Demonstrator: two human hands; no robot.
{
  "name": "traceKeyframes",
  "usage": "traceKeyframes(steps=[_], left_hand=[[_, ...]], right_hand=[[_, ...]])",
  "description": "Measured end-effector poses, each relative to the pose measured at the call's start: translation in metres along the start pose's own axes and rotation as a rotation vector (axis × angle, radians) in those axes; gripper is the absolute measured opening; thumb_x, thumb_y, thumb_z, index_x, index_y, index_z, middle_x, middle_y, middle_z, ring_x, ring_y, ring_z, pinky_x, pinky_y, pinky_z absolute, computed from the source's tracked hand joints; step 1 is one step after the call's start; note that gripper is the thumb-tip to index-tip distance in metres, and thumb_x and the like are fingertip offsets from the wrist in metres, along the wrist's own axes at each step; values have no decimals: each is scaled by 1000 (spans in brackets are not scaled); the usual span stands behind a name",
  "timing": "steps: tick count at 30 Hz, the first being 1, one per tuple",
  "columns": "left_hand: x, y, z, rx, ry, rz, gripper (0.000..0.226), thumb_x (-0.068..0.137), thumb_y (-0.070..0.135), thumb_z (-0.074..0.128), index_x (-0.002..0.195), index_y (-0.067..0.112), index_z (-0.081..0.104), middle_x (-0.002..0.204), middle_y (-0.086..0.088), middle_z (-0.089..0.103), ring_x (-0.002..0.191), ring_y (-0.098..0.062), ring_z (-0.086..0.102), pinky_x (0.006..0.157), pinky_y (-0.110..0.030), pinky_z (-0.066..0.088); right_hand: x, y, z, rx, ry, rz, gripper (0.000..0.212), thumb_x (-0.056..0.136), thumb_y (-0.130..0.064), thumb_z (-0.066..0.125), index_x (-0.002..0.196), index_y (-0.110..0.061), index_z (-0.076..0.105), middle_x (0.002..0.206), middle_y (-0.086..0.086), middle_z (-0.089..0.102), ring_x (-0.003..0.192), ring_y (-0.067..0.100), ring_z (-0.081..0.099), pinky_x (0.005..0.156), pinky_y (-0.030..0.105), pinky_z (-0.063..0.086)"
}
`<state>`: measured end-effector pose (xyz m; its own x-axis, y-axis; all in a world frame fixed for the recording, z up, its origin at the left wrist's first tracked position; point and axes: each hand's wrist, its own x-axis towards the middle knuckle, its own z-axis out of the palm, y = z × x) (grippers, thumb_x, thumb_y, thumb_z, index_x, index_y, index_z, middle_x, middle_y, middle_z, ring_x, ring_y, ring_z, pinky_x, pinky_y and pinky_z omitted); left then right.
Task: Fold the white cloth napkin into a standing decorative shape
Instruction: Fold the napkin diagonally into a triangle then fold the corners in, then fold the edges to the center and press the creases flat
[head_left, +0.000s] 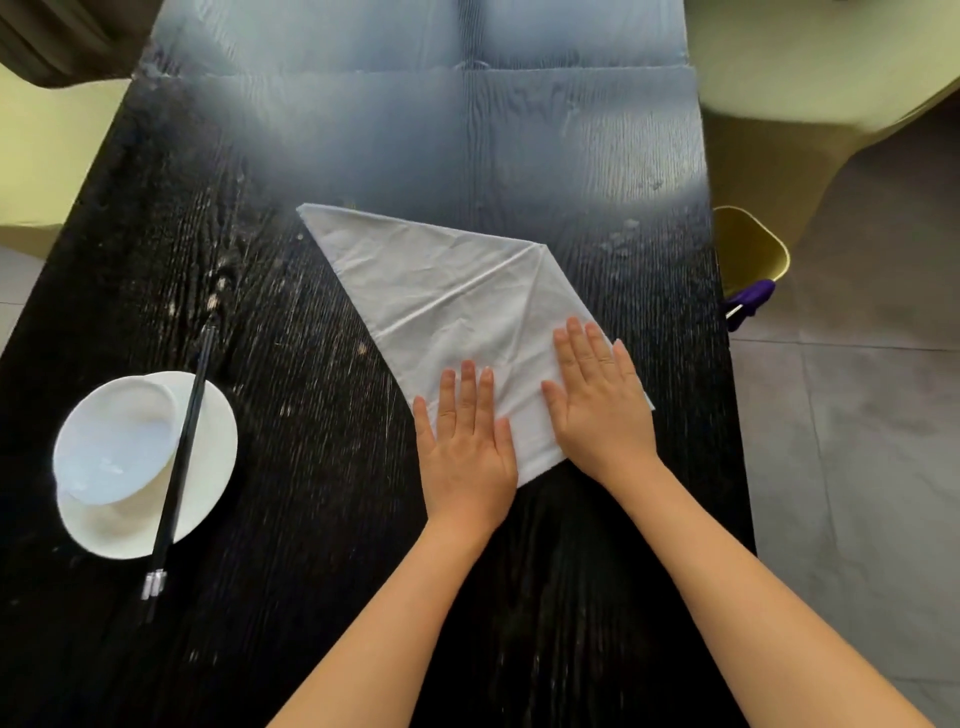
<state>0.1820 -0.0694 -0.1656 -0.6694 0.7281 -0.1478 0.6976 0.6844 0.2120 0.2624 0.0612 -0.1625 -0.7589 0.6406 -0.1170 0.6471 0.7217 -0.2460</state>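
White napkin (441, 280), black wood-grained table (291, 467), white bowl (114, 441), black chopsticks (182, 457), yellow bin (748, 249).

Your left hand (467, 447) and right hand (597, 400) were bare, each showing five rounded fingers with short, plainly trimmed nails (469, 368) at the tips. Back from the fingers, past the knuckles and wrists, your left forearm (395, 623) and right forearm (753, 587) were bare as well, the skin running smooth to the lower edge of the view.
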Motion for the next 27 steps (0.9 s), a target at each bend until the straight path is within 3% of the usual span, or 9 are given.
traceKeyframes(steps=[2, 5, 10, 13, 16, 21, 23, 27], left_hand=[[-8, 18, 1, -14, 15, -97, 58, 91, 36, 0, 146, 17, 1, 155, -2, -5, 143, -21, -4, 114, -49, -6], [-13, 42, 7, -28, 19, -224, 56, 95, 35, 2, 144, 14, -12, 154, -5, -18, 142, -22, -16, 111, -51, -13], [-13, 43, -2, -131, -41, -215, 58, 99, 38, 15, 139, 18, -22, 152, -4, -25, 139, -19, -24, 108, -48, -20], [10, 12, -25, -272, 45, -117, 59, 99, 33, 27, 144, 24, -10, 156, 0, -13, 142, -17, -15, 110, -48, -16], [71, -34, -51, -243, 105, -87, 58, 97, 22, 35, 148, 20, 7, 158, -3, 6, 144, -20, -1, 113, -50, -4], [156, -97, -65, 0, -79, -8, 53, 98, 20, 33, 147, 21, 12, 157, -2, 10, 144, -20, 4, 114, -52, 7], [173, -114, -66, 68, -69, 44, 49, 99, 24, 33, 146, 19, 20, 156, -3, 16, 143, -21, 11, 113, -53, 9], [189, -129, -83, 99, 54, 109, 42, 89, 28, 52, 129, 13, 48, 131, -12, 49, 119, -32, 43, 100, -51, 32]], right_hand=[[10, 7, -3, -6, -18, -14, 60, 99, -40, 26, 148, -16, 0, 159, 0, 0, 146, 12, -5, 118, 33, -8], [31, 17, -11, -27, -36, -3, 60, 99, -42, 22, 148, -17, 0, 159, 0, -2, 146, 13, -5, 118, 33, -7], [45, 21, -18, -81, 2, 16, 57, 99, -40, 20, 149, -16, 5, 159, 0, 3, 146, 14, -1, 119, 39, -4], [53, 6, -19, 4, 51, -21, 55, 99, -35, 27, 148, -13, 12, 159, 4, 9, 147, 18, 3, 118, 39, -2], [78, -20, -19, 66, 22, -131, 53, 100, -30, 30, 147, -10, 16, 158, 6, 11, 147, 19, 5, 118, 39, 0], [110, -36, -13, 13, -40, -88, 53, 101, -30, 24, 148, -11, 9, 159, 4, 5, 147, 17, 1, 119, 37, -1], [109, -34, -6, -52, -8, -97, 54, 101, -31, 22, 148, -12, 6, 159, 3, 3, 147, 16, 1, 120, 37, -1], [107, -36, -2, -50, 22, -78, 54, 100, -32, 24, 148, -13, 8, 159, 1, 6, 147, 15, 2, 121, 39, 0]])
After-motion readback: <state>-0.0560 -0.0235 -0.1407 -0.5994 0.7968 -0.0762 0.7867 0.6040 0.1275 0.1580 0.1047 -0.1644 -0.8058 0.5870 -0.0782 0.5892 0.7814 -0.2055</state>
